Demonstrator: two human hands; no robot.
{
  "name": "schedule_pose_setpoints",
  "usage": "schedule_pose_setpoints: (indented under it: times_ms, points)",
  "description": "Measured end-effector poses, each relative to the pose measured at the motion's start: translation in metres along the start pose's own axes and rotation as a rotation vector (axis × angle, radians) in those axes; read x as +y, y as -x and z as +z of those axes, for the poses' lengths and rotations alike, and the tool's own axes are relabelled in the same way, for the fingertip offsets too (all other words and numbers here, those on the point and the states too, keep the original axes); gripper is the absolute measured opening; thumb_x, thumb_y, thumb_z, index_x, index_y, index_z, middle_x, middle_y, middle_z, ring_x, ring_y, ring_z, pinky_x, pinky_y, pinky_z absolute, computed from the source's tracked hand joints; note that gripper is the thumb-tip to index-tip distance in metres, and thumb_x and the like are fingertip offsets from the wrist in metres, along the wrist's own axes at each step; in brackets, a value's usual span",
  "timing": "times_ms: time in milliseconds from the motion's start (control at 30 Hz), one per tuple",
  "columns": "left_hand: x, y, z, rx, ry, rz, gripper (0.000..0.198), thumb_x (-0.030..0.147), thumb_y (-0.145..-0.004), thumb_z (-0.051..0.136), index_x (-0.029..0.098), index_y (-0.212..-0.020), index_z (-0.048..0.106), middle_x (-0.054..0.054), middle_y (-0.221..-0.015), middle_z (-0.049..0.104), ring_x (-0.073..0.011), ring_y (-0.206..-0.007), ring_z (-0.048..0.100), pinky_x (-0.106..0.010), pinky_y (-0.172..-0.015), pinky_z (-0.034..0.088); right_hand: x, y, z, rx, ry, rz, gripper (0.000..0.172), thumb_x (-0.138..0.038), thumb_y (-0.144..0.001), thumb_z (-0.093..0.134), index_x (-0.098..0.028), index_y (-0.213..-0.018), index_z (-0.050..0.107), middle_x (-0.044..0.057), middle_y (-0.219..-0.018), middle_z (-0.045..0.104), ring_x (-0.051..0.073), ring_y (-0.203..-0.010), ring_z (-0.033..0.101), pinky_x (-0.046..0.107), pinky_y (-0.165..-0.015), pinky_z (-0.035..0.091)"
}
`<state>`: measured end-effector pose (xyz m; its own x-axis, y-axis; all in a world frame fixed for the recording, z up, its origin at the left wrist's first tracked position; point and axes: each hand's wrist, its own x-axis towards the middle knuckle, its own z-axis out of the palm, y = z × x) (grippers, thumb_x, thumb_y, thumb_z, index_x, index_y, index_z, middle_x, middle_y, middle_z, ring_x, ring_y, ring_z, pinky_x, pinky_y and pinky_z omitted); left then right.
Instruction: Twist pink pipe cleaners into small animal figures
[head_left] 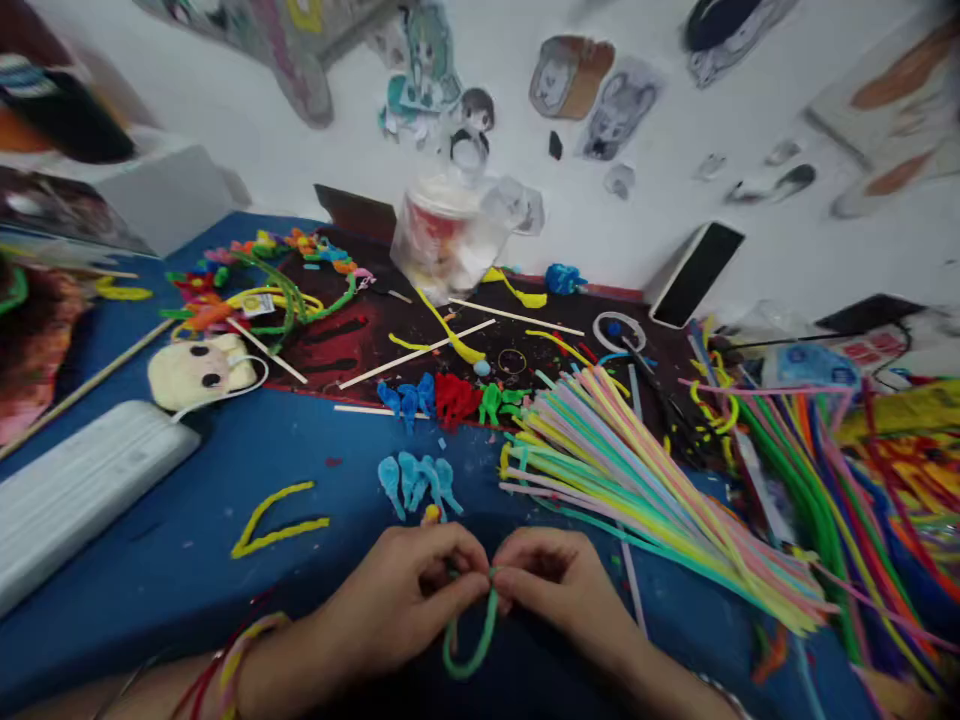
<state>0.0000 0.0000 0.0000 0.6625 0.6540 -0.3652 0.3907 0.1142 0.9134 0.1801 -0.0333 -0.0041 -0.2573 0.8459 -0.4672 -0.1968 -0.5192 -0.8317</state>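
Note:
My left hand (pixel 420 590) and my right hand (pixel 559 590) meet at the near edge of the table, thumbs and fingertips pinched together. Between them they grip a green pipe cleaner (pixel 474 660), bent into a loop that hangs below the fingers; its ends are hidden in the pinch. Just beyond my left hand lie several light blue pipe cleaner pieces (pixel 420 478) shaped like petals. Farther back sit a darker blue cluster (pixel 409 398), a red cluster (pixel 455 400) and a green cluster (pixel 499 402). A bent yellow pipe cleaner (pixel 277 520) rests to the left.
A large bundle of pastel pipe cleaners (pixel 645 480) spreads to the right, with brighter ones (pixel 817 490) beyond. Scissors (pixel 667 395) lie behind it. At left are a white power strip (pixel 90 490) and a plush pouch (pixel 202 372). A bagged cup (pixel 442 235) stands at the back.

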Motion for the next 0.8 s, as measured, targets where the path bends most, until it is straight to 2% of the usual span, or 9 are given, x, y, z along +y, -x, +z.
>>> schedule_pose_setpoints:
  times_ms: [167,267,400,533,800]
  points:
    - [-0.005,0.004,-0.003,0.164,-0.326,0.391,0.008,0.024,-0.084,0.049,0.02,-0.088,0.055,-0.001,-0.084,0.058,-0.0115,-0.072,0.055,-0.02,-0.064,0.042,0.0,-0.004,-0.009,0.142,-0.068,-0.104,0.012,-0.025,-0.067,0.074,-0.016,-0.068,0.066,-0.002,-0.055,0.065,0.006,-0.051,0.059,0.014,-0.054,0.045]
    - [-0.009,0.005,-0.006,0.248,-0.553,0.553,0.006,0.026,-0.084,0.051,0.021,-0.083,0.054,0.0,-0.085,0.057,-0.0119,-0.071,0.055,-0.021,-0.063,0.041,-0.001,-0.003,-0.013,0.205,-0.12,-0.144,0.011,-0.025,-0.067,0.074,-0.018,-0.069,0.066,-0.003,-0.058,0.065,0.006,-0.053,0.06,0.014,-0.054,0.046]
    - [-0.015,0.006,-0.01,0.333,-0.624,0.615,0.008,0.023,-0.087,0.048,0.021,-0.082,0.053,0.002,-0.081,0.057,-0.0093,-0.066,0.054,-0.019,-0.06,0.039,-0.002,-0.001,-0.015,0.224,-0.144,-0.157,0.012,-0.024,-0.065,0.076,-0.018,-0.068,0.067,-0.003,-0.061,0.065,0.007,-0.055,0.061,0.014,-0.055,0.047]
    - [-0.022,0.005,-0.009,0.316,-0.619,0.666,0.009,0.018,-0.089,0.045,0.02,-0.086,0.053,0.002,-0.082,0.061,-0.0085,-0.071,0.057,-0.017,-0.064,0.04,-0.002,-0.001,-0.015,0.255,-0.145,-0.148,0.013,-0.024,-0.063,0.077,-0.018,-0.068,0.067,-0.002,-0.061,0.066,0.007,-0.055,0.061,0.014,-0.056,0.048]
    - [-0.028,0.005,-0.008,0.34,-0.68,0.634,0.011,0.021,-0.091,0.042,0.02,-0.091,0.053,0.001,-0.078,0.063,-0.0086,-0.068,0.059,-0.017,-0.062,0.043,0.0,-0.005,-0.015,0.28,-0.142,-0.14,0.015,-0.026,-0.061,0.078,-0.017,-0.067,0.067,-0.001,-0.061,0.066,0.008,-0.056,0.061,0.015,-0.056,0.048]
